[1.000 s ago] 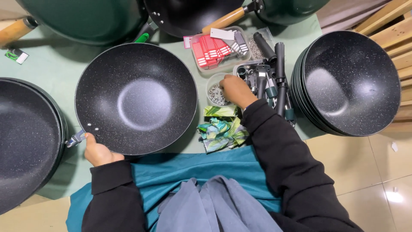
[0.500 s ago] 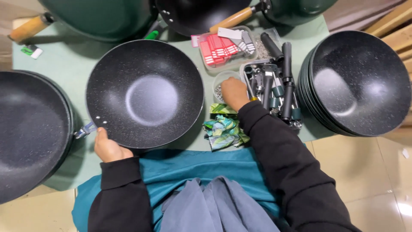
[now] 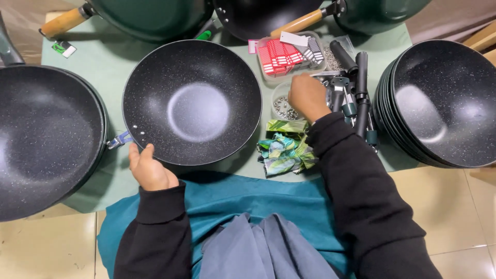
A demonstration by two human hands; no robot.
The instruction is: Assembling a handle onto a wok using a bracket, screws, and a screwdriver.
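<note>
A speckled black wok [image 3: 192, 102] sits on the green-covered bench [image 3: 103, 62]. The left hand [image 3: 150, 168] grips its near rim, thumb over the edge. The right hand [image 3: 308, 96] hovers over a small bowl of metal bits [image 3: 281, 106], fingers curled; whether it pinches anything cannot be told. Black handles [image 3: 356, 88] lie just beside it, and a stack of woks [image 3: 439, 103] stands further right.
</note>
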